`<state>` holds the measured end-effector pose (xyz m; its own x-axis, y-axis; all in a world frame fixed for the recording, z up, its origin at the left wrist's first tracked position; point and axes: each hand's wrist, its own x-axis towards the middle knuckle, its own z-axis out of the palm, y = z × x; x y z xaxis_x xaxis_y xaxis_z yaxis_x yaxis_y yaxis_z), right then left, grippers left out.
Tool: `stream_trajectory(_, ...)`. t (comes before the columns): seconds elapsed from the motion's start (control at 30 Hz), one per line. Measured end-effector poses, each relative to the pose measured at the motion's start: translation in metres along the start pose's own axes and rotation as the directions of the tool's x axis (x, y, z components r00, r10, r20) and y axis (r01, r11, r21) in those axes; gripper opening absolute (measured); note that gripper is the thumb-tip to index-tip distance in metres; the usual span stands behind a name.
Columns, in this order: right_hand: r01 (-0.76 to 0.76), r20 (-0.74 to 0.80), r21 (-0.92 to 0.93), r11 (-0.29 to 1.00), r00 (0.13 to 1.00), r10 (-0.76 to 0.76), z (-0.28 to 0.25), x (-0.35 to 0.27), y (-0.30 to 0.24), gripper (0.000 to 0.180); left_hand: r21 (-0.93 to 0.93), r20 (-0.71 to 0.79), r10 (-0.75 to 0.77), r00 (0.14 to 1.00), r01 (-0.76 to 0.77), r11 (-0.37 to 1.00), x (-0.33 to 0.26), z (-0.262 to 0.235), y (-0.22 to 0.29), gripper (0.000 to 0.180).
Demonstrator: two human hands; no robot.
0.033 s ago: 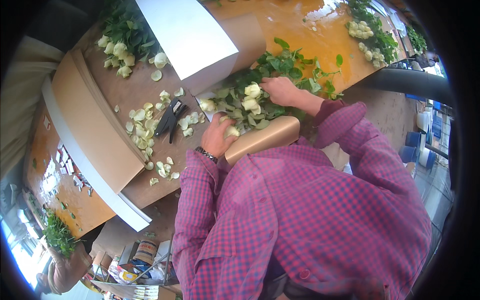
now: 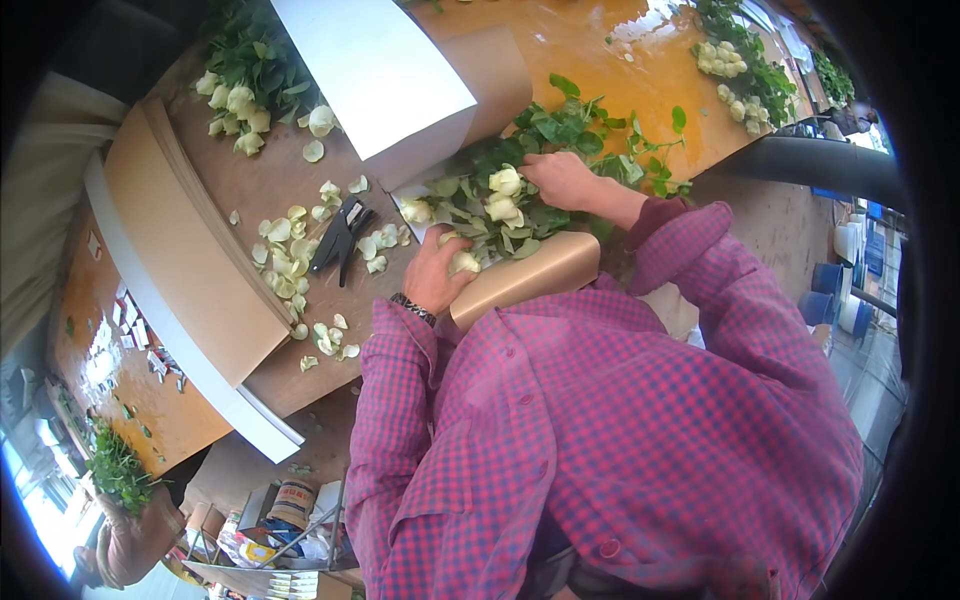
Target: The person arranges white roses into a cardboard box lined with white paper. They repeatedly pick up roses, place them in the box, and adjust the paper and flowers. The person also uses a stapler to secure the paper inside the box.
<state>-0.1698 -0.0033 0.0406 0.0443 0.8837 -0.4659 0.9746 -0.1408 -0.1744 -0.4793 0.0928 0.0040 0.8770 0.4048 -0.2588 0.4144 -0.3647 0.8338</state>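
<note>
Some white roses [image 2: 503, 209] lie on brown paper [image 2: 530, 280] not yet shut around them, the left hand [image 2: 431, 272] curled on one rose [image 2: 463, 263], the right hand [image 2: 562, 183] bent by the leaves [image 2: 545, 222], its grip hidden, another bunch [image 2: 240, 103] lying apart.

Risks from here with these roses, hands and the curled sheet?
1. Petals may bruise or come off: the left hand and right hand are both at the white roses, and loose petals already lie on the table.
2. The curled brown sheet sits right by the shirt front, so leaning in might crease it or push it into the blooms.
3. The black hand tool lies near the left forearm; a sideways sweep might knock it.
</note>
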Motion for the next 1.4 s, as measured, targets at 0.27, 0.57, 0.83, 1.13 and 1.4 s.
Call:
stream_trajectory(0.27, -0.017, 0.055, -0.126, 0.992, 0.998, 0.024, -0.012, -0.006, 0.004, 0.039, -0.073, -0.031, -0.048, 0.998, 0.045, 0.996, 0.005, 0.007, 0.0, 0.049)
stream_trajectory(0.57, 0.086, -0.159, -0.181, 0.98, 0.98, -0.116, -0.077, -0.048, 0.009, 0.028, -0.283, -0.072, -0.125, 0.99, 0.1, 0.954, 0.003, 0.014, 0.0, 0.049)
stream_trajectory(0.83, 0.066, -0.235, 0.046, 0.997, 0.971, -0.053, -0.092, -0.081, 0.023, 0.034, -0.466, -0.193, -0.17, 0.966, 0.063, 0.883, 0.007, 0.014, -0.012, 0.041)
stream_trajectory(1.13, -0.009, -0.018, 0.209, 0.978, 1.0, 0.013, -0.011, -0.05, 0.017, 0.042, -0.36, -0.341, -0.092, 0.936, -0.039, 0.932, 0.026, 0.006, -0.029, 0.034)
stream_trajectory(1.4, -0.035, 0.018, 0.207, 0.978, 0.999, 0.032, 0.022, -0.046, 0.011, 0.05, -0.213, -0.152, -0.068, 0.986, 0.034, 0.976, -0.001, 0.012, -0.022, 0.034)
